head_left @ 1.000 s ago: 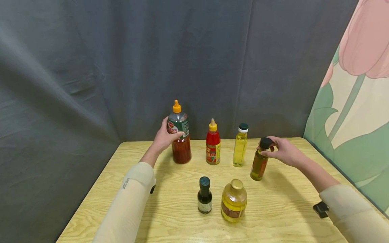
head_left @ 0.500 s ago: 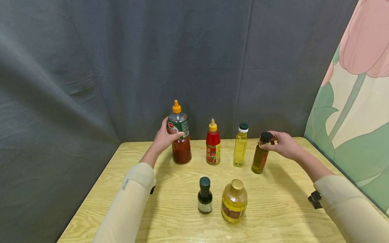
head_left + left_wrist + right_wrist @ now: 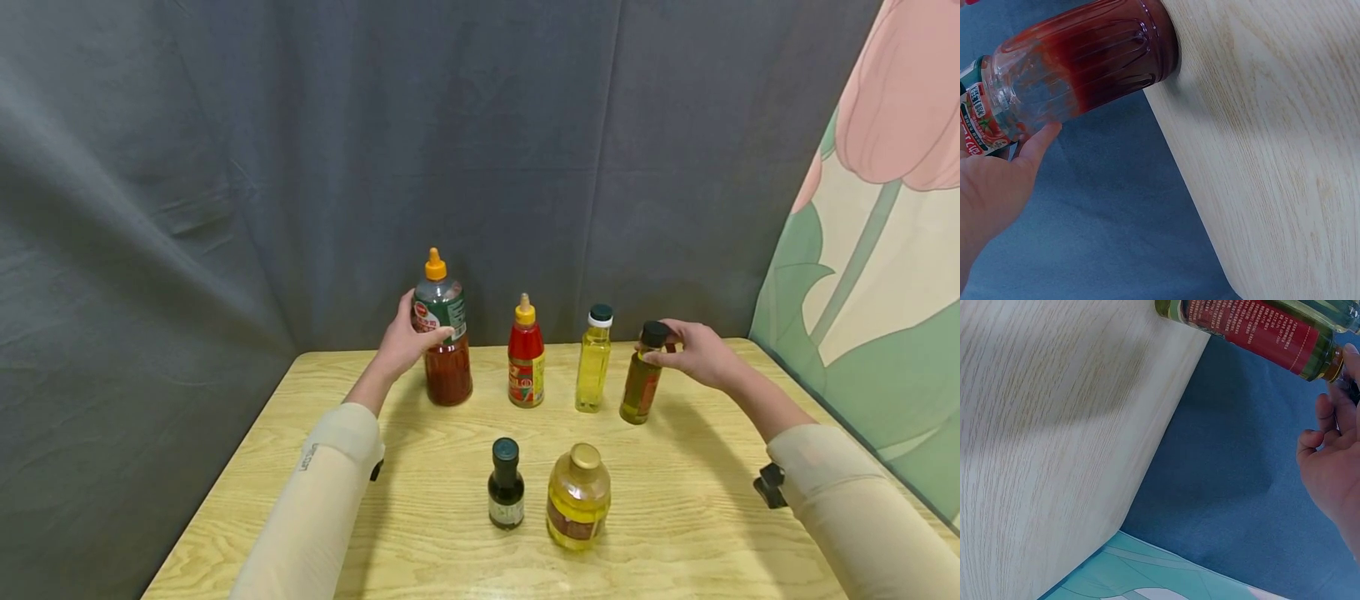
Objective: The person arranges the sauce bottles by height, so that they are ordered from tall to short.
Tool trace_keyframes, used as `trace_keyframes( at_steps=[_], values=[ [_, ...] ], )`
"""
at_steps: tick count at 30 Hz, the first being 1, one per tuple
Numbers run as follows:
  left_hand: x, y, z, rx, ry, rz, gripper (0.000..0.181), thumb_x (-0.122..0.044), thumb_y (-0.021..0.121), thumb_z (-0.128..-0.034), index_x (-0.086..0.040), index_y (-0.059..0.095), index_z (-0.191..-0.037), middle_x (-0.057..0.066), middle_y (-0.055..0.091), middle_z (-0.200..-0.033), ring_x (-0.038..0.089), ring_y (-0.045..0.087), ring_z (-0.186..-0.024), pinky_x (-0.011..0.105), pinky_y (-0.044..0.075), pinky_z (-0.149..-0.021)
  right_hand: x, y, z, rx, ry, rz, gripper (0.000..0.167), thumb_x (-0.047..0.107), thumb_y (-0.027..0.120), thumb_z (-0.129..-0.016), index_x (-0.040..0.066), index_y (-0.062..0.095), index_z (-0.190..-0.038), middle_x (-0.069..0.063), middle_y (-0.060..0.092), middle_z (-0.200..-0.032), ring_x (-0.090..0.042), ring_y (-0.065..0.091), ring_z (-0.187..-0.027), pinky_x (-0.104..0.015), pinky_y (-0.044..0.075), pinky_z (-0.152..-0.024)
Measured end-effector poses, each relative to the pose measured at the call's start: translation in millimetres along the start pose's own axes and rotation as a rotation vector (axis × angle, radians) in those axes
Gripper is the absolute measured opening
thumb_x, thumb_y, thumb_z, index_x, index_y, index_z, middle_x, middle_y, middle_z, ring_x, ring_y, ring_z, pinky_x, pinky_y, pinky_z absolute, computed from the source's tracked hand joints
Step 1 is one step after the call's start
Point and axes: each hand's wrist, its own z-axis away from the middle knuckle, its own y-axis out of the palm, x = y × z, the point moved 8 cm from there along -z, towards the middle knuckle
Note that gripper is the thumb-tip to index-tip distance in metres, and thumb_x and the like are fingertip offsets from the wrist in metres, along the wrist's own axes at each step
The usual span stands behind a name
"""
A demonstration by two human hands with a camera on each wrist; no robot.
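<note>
At the back left of the table, my left hand (image 3: 407,340) grips the upper part of a large sauce squeeze bottle (image 3: 448,375) with an orange nozzle. The left wrist view has the thumb side of the left hand (image 3: 994,190) by the bottle's label and the red sauce (image 3: 1110,56) in its lower part. My right hand (image 3: 701,357) pinches a dark green oil bottle (image 3: 640,392) just below its black cap. Both bottles stand upright. In the right wrist view, the oil bottle's red label (image 3: 1260,328) shows, with curled fingers (image 3: 1310,440) near its neck.
Between the hands stand a red sauce bottle (image 3: 526,367) with a yellow nozzle and a slim yellow oil bottle (image 3: 592,367). Nearer are a small dark bottle (image 3: 506,492) and a round gold-capped oil bottle (image 3: 576,500). A grey curtain (image 3: 480,167) hangs behind the table (image 3: 435,492).
My right hand has moved the dark green oil bottle back, away from me, into line with the slim oil bottle. The left hand and the large sauce bottle have stayed put.
</note>
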Motion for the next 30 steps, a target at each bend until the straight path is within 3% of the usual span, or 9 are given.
trace_keyframes(
  at_steps=[6, 13, 23, 27, 30],
  values=[
    [2.6, -0.2, -0.5, -0.003, -0.001, 0.006, 0.100, -0.043, 0.080, -0.0867, -0.027, 0.015, -0.161, 0.013, 0.048, -0.146, 0.032, 0.046, -0.134, 0.052, 0.037, -0.111, -4, -1, -4.2, -0.011, 0.023, 0.016, 0.025, 0.024, 0.076, -0.094, 0.006, 0.071, -0.111, -0.009, 0.066, -0.098, -0.030, 0.056, -0.092, -0.041, 0.046, -0.075],
    [2.6, 0.5, -0.9, -0.006, 0.012, 0.006, 0.099, -0.040, 0.080, -0.0875, -0.026, 0.015, -0.160, 0.013, 0.048, -0.146, 0.031, 0.046, -0.133, 0.052, 0.038, -0.110, -8, 0, -7.8, 0.005, 0.045, -0.029, 0.029, 0.025, 0.074, -0.095, 0.004, 0.069, -0.116, -0.015, 0.070, -0.113, -0.036, 0.062, -0.107, -0.054, 0.049, -0.089],
    [1.8, -0.6, -0.7, -0.010, 0.011, 0.002, 0.099, -0.041, 0.080, -0.0875, -0.026, 0.015, -0.160, 0.013, 0.047, -0.146, 0.032, 0.047, -0.133, 0.052, 0.038, -0.110, -13, 2, -8.7, 0.017, 0.071, -0.076, 0.033, 0.024, 0.072, -0.097, 0.003, 0.066, -0.121, -0.018, 0.069, -0.120, -0.038, 0.060, -0.114, -0.060, 0.046, -0.096],
    [2.6, -0.6, -0.6, -0.013, 0.006, -0.001, 0.099, -0.041, 0.081, -0.0871, -0.026, 0.016, -0.160, 0.013, 0.048, -0.146, 0.032, 0.047, -0.133, 0.052, 0.038, -0.110, -12, 4, -7.0, 0.011, 0.079, -0.081, 0.043, 0.030, 0.074, -0.095, 0.001, 0.065, -0.126, -0.021, 0.067, -0.123, -0.042, 0.057, -0.119, -0.062, 0.044, -0.097],
    [2.4, -0.3, -0.9, -0.014, 0.005, -0.004, 0.099, -0.042, 0.081, -0.0867, -0.026, 0.016, -0.160, 0.013, 0.048, -0.145, 0.031, 0.047, -0.132, 0.052, 0.038, -0.110, -12, 4, -5.0, 0.001, 0.099, -0.073, 0.060, 0.037, 0.076, -0.093, 0.000, 0.056, -0.136, -0.026, 0.060, -0.130, -0.048, 0.050, -0.125, -0.066, 0.041, -0.099]
  ],
)
